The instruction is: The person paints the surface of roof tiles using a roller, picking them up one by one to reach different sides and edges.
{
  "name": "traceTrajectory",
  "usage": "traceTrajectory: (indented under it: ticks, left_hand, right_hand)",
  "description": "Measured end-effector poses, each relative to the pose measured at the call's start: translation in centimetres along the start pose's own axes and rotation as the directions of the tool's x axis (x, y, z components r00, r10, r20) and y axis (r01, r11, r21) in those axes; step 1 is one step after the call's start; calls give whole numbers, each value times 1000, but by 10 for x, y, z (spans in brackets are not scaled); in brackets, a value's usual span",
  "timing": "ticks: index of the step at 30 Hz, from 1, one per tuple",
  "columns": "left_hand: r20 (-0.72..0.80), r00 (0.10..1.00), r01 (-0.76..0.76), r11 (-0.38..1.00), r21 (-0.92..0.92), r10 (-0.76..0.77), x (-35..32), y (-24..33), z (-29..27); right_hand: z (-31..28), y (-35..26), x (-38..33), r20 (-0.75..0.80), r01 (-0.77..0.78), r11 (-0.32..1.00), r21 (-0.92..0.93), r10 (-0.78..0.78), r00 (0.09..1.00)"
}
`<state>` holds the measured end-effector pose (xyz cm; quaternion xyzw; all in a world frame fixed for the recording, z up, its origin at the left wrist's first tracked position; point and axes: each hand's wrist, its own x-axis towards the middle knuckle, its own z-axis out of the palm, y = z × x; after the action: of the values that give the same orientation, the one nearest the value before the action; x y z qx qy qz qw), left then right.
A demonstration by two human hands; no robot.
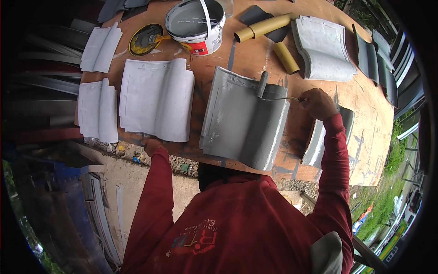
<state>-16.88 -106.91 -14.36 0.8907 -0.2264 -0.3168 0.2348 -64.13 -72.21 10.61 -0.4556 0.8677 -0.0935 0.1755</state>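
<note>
My right hand (318, 104) is closed round the handle of a small paint roller (263, 84). Its grey sleeve rests on the upper right part of a curved roof tile (242, 116), which is coated in wet, shiny grey paint. My left hand (150, 145) is at the table's near edge, against the lower edge of a large white roof tile (153, 98); its fingers are mostly hidden. Beyond the grey tile stands a white bucket (214, 39) of grey paint with its handle raised.
A paint-smeared lid (145, 40) holding a yellow-handled brush lies left of the bucket. Smaller white tiles (98, 109) lie at the left, another white tile (321, 48) at the far right. Cardboard tubes (286, 58) lie on the wooden table (369, 137); a partly grey tile (315, 146) sits near my right forearm.
</note>
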Motion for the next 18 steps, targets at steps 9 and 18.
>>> traceTrajectory:
  ticks: [9,18]
  left_hand:
    - [-24,1000,18,1000,-24,-18,15,-9,3]
    - [6,1000,-28,999,-31,28,12,-5,3]
  right_hand:
    - [35,-56,88,69,67,933,353,-97,993]
    - [-31,-2,2,199,-159,987,-20,160,967]
